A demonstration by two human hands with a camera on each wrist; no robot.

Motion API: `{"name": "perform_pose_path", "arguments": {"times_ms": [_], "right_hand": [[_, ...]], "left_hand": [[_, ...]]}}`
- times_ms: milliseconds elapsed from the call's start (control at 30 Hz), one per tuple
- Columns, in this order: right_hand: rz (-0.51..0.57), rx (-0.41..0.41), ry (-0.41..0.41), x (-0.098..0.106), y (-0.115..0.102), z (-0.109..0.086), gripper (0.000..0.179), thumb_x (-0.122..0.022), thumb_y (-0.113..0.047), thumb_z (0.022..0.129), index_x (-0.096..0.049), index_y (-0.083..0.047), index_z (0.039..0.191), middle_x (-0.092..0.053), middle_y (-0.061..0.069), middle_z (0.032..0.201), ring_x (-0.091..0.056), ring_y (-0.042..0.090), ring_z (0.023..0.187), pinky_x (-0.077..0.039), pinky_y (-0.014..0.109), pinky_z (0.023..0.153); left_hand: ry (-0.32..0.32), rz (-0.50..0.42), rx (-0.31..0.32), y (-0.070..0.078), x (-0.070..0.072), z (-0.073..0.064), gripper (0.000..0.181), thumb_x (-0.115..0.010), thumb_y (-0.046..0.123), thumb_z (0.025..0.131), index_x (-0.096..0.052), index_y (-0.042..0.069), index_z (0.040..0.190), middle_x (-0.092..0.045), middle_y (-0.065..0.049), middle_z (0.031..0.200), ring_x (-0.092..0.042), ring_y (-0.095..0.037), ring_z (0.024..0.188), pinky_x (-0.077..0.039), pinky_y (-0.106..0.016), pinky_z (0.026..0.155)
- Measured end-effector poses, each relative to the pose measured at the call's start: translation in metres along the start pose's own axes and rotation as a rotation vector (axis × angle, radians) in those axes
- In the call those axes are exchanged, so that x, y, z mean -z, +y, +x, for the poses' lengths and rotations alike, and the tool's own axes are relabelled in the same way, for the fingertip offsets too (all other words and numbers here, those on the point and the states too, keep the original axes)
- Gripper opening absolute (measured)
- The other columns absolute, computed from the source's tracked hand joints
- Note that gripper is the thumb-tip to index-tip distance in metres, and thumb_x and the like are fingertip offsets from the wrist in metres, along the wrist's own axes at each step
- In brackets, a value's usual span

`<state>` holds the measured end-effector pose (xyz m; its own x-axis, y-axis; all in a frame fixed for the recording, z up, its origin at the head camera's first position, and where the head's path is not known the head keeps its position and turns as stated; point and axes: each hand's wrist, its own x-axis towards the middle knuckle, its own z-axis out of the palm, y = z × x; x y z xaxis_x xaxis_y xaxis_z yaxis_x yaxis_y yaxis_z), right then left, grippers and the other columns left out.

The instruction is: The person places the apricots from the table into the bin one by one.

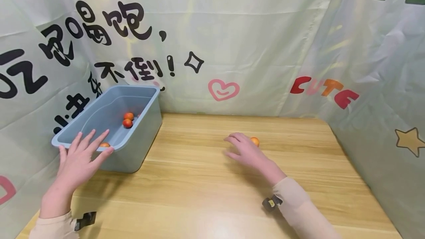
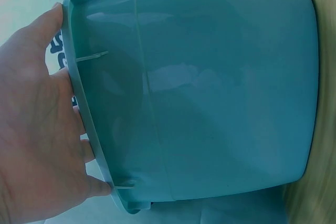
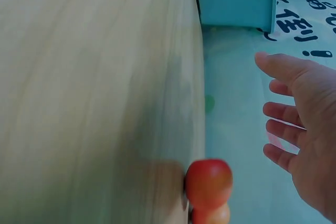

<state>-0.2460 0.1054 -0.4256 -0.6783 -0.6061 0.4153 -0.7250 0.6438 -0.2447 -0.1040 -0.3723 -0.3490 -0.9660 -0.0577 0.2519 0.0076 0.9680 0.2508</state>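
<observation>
A blue-grey plastic bin [image 1: 146, 139] stands at the left of the table, with several small round red-orange fruits [image 1: 127, 123] inside, tomato-like. My left hand [image 1: 78, 161] rests on the bin's near rim, fingers spread; the left wrist view shows its fingertips along the rim [image 2: 86, 103]. Over the table, my right hand [image 1: 247, 150] is held with loosely bent fingers and nothing in them. Just beyond it lies an orange round fruit [image 1: 255, 141], partly hidden by the hand. In the right wrist view a red fruit [image 3: 209, 183] and an orange one [image 3: 211, 214] sit close together below the right hand [image 3: 310, 124].
The wooden table [image 1: 206, 187] ends at a printed cloth backdrop [image 1: 252, 47] with writing and a pink heart. Cloth also hangs at the left and right sides. Each wrist bears a small dark camera [image 1: 271, 203].
</observation>
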Motion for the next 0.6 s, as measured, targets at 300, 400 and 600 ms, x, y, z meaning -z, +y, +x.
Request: {"name": "perform_pose_path", "arguments": {"times_ms": [300,400,600], "right_hand": [[-0.032,-0.028,-0.048,0.007,0.016,-0.021,0.048,-0.074,-0.031,0.086,-0.062,-0.008,0.126,-0.061,0.015,0.125,-0.057,0.032,0.119,-0.046,0.049,0.104],[-0.037,-0.038,-0.061,0.009,0.021,-0.028,0.048,-0.076,-0.027,0.084,-0.062,-0.006,0.125,-0.061,0.016,0.124,-0.057,0.033,0.117,-0.046,0.05,0.102],[-0.04,-0.045,-0.063,0.01,0.031,-0.039,0.046,-0.077,-0.019,0.081,-0.063,-0.003,0.122,-0.063,0.016,0.118,-0.06,0.033,0.111,-0.049,0.05,0.099]], "left_hand": [[0.002,-0.003,0.0,0.001,0.0,0.0,0.064,-0.046,0.052,0.099,-0.021,0.036,0.155,-0.017,-0.022,0.161,0.008,-0.047,0.149,0.021,-0.079,0.099],[-0.001,-0.001,0.0,0.001,0.0,0.001,0.064,-0.045,0.053,0.099,-0.022,0.035,0.155,-0.018,-0.023,0.161,0.008,-0.047,0.149,0.021,-0.08,0.099],[0.0,0.002,0.001,0.0,0.0,0.0,0.064,-0.046,0.053,0.098,-0.023,0.034,0.155,-0.018,-0.022,0.162,0.006,-0.048,0.149,0.021,-0.08,0.099]]}}
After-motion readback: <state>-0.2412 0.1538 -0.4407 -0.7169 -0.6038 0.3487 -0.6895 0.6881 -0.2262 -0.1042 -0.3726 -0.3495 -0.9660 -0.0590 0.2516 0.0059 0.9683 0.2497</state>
